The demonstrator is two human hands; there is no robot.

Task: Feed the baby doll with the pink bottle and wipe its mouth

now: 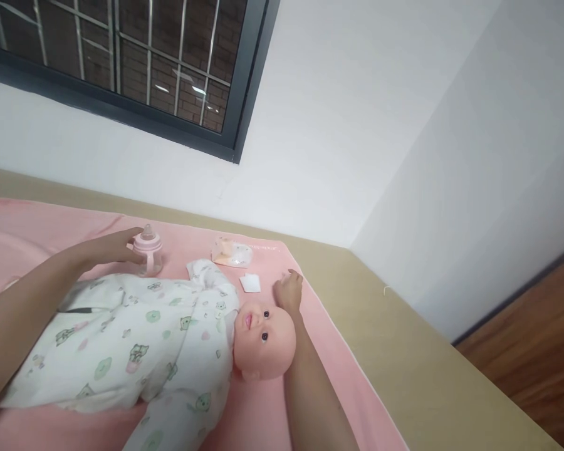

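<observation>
A baby doll (160,338) in a white sleepsuit printed with green and pink figures lies on its back, its bald head (270,341) toward the right. On the doll's far side, my left hand (125,245) is closed round a clear baby bottle (149,254) with a pink collar and handles. The bottle stands upright, teat up. My right hand (289,291) lies just beyond the doll's head, its fingers curled; whatever they may hold is hidden. Near it are a small white folded square (250,283) and a clear printed packet (232,252) with something peach-coloured.
A pink mat (258,407) covers much of the wooden-toned table (371,326). White walls (348,113) meet at a corner behind it. A dark-framed window (117,56) with metal bars is at upper left. Brown wood (540,351) shows at the right.
</observation>
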